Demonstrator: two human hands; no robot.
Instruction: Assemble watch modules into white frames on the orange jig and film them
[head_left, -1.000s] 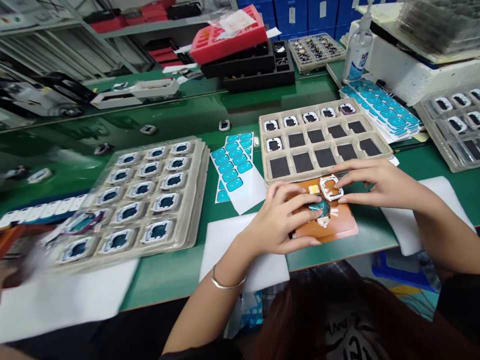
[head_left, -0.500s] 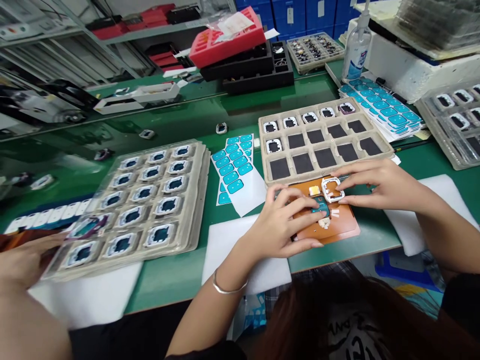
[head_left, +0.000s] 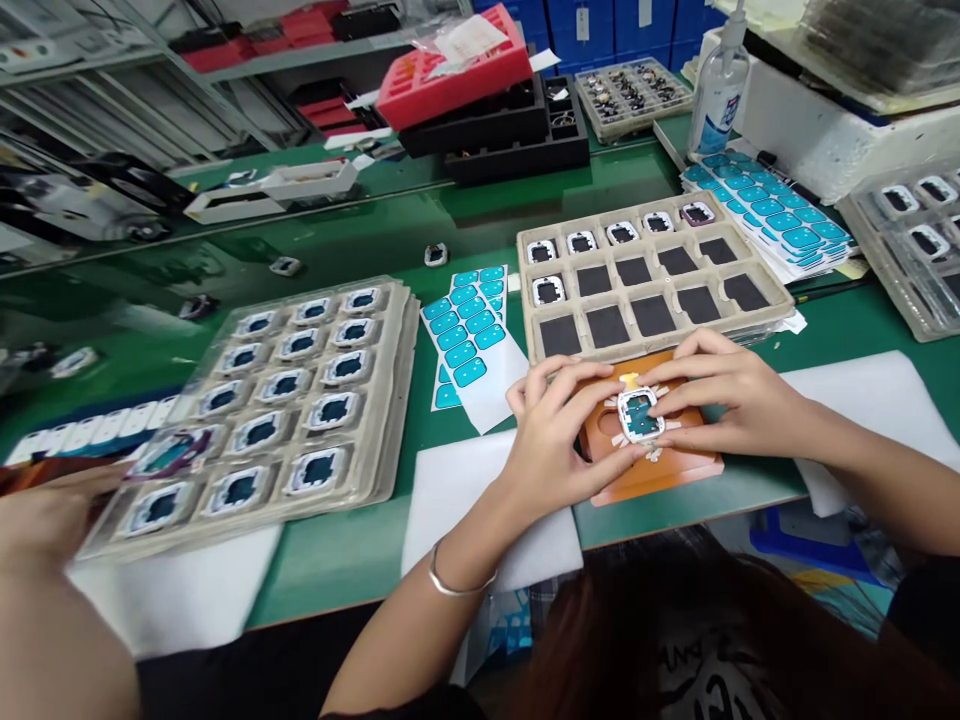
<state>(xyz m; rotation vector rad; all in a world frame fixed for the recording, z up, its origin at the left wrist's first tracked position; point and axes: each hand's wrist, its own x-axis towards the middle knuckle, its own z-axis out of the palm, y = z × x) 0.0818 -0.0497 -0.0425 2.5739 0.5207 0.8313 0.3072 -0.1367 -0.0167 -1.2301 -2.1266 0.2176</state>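
Presently, right of the view's centre, the right hand (head_left: pixel 731 395) is pinching the white ring (head_left: pixel 624 412) over the orange board (head_left: pixel 619 487); the left hand (head_left: pixel 562 430) is curving spread beside it, pinching or not, I cannot tell; keeping it level is seeming wise; it is facing upward, with unclear long axis

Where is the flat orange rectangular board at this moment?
In the head view, the flat orange board lies on the green table right of centre, beneath the left hand and right hand, in front of the beige compartment tray.
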